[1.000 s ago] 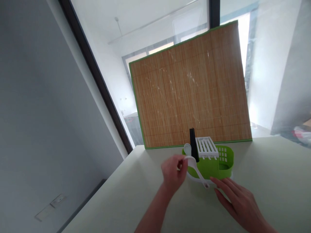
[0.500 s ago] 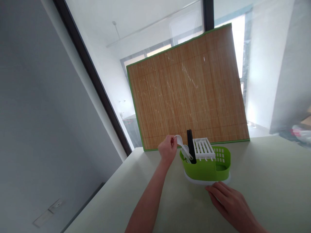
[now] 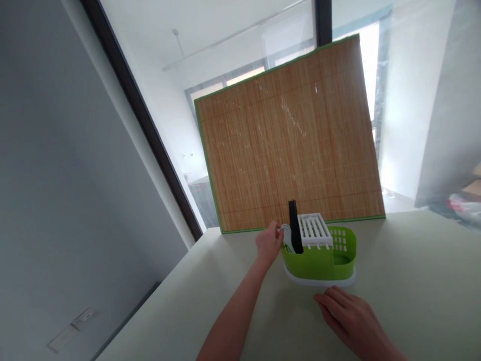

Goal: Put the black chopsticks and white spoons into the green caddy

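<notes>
A green plastic cutlery holder (image 3: 313, 264) stands on a white base tray. Beside its left end, my left hand (image 3: 269, 243) is closed in a pinch on a white spoon, most of which is hidden behind the fingers and among other white cutlery. White spoons (image 3: 287, 236) stand upright in the left compartment. Next to them rise black chopsticks (image 3: 295, 228), several together. A white slatted rack (image 3: 314, 230) with small hooks sits across the holder's middle. In front of the holder, my right hand (image 3: 347, 317) lies low over the table, its fingers loosely bent and holding nothing.
The holder stands on a pale table (image 3: 300, 321). Behind it, a bamboo mat (image 3: 293, 140) with green edging leans against a glass partition with a dark frame (image 3: 323, 22). A grey wall (image 3: 75, 175) runs along the left.
My left hand has moved right and slightly down, lowering the tilted white spoon into the holder's left compartment. My right hand has drawn slightly back from the base tray.
</notes>
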Demonstrator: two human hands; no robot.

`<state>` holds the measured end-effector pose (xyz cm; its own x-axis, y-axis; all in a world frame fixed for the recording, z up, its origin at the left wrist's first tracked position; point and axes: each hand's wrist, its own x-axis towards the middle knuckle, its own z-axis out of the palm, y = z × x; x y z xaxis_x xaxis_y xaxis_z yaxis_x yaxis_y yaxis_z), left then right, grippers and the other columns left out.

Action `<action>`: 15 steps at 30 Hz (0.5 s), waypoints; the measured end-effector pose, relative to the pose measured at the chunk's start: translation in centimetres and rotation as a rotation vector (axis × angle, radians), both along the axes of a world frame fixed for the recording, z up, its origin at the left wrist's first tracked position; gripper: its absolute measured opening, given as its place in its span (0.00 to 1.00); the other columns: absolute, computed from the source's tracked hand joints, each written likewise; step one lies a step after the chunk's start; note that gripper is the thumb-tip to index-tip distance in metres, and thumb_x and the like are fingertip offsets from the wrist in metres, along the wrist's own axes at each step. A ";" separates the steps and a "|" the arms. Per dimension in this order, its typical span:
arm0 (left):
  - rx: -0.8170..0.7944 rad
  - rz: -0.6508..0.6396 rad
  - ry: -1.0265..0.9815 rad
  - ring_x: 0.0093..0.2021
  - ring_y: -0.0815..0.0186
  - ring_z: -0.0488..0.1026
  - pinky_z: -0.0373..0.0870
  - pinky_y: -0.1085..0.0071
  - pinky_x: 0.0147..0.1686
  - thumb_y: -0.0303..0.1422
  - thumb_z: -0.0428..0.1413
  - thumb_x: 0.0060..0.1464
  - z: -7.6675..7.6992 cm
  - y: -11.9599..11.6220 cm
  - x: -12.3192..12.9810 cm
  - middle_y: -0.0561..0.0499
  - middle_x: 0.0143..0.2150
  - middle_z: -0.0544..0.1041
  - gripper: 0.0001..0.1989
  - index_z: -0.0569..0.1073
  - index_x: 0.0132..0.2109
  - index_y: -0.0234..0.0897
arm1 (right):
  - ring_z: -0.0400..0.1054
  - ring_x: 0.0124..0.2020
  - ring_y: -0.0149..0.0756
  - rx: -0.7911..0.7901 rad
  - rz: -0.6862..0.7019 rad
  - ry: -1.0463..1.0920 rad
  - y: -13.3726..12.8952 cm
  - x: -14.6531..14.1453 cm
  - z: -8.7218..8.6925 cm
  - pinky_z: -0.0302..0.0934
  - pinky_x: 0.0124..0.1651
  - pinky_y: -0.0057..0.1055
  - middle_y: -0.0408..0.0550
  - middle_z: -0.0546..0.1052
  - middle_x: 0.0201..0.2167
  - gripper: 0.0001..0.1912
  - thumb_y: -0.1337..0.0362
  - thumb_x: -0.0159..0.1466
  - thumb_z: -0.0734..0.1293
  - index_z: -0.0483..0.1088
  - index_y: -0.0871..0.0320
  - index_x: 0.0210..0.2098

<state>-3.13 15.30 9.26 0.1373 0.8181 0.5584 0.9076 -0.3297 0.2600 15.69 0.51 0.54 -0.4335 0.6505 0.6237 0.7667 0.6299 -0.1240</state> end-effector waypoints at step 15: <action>0.175 -0.402 -0.336 0.27 0.70 0.68 0.62 0.74 0.30 0.28 0.42 0.60 -5.9 -8.0 -0.8 0.52 0.30 0.71 0.10 0.65 0.46 0.37 | 0.67 0.44 0.41 0.072 -0.292 0.219 0.9 1.0 -0.5 0.65 0.42 0.36 0.49 0.73 0.42 0.15 0.60 0.65 0.59 0.64 0.53 0.51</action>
<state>-3.93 7.30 3.37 0.2104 0.6288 0.7486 0.5779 -0.6976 0.4236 16.73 1.37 0.06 -0.0874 0.6784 0.7295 0.8756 0.4016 -0.2685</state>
